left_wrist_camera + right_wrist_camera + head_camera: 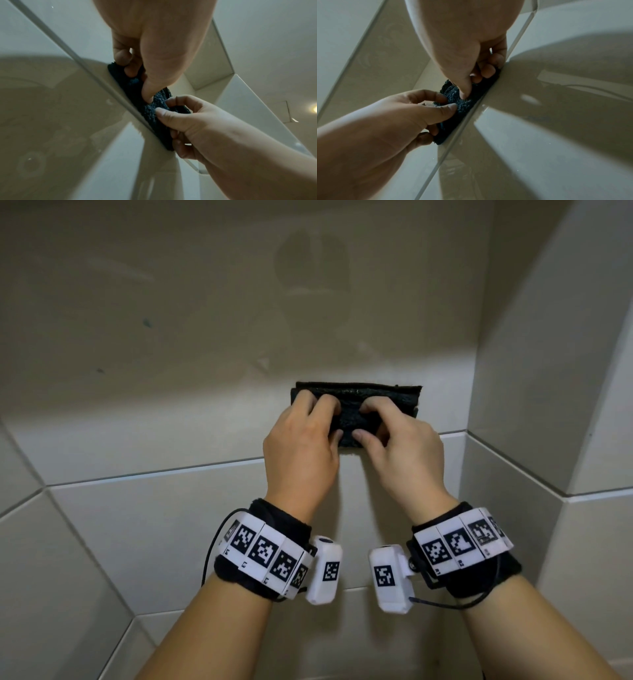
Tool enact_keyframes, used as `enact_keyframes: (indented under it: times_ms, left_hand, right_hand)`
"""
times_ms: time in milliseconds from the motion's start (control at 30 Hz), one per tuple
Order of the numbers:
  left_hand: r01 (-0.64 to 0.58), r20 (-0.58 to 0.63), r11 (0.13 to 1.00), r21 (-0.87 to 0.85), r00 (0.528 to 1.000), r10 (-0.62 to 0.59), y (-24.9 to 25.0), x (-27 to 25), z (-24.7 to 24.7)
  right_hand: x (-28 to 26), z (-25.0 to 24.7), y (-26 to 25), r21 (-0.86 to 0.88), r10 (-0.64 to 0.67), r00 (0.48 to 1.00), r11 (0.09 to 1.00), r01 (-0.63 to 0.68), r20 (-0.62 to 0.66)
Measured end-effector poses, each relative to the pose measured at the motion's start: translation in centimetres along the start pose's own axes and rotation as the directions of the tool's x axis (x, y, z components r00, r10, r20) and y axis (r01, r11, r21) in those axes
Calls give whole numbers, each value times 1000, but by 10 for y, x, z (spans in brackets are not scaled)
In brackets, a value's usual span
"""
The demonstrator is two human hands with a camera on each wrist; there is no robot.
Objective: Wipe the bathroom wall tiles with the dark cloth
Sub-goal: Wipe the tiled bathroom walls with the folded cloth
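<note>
Pinching the dark cloth point(356, 402) against the wall tiles point(154, 422) — both hands, left hand point(301, 450) and right hand point(404, 446), side by side.

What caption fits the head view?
Both hands, left and right, hold a dark cloth against the tiled wall.

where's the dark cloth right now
In the head view the dark cloth is centre frame, flat against the wall tile just above a grout line, gripped by the left hand and right hand.
</note>
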State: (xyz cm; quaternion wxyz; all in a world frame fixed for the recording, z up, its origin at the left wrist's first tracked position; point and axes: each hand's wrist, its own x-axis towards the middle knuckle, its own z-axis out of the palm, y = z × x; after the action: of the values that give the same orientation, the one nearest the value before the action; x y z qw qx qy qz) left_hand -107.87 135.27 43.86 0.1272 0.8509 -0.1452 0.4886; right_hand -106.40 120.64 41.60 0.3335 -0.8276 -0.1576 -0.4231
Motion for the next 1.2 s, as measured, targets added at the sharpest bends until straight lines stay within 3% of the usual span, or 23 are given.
enact_keyframes:
  times_ms: [600,900,1200]
  left_hand:
    - [-66,22,998,-5,998,66,57,14,37]
    - [-62,10,997,40,998,62,55,22,33]
    - [-73,-76,997,23,994,75,53,73,4]
  right_hand:
    - [-13,-17,44,39,164,969,986,-159,-186]
    - [-2,-15,38,50,149,968,989,-141,-203]
    - [49,-33,10,42,114,962,993,-107,-247]
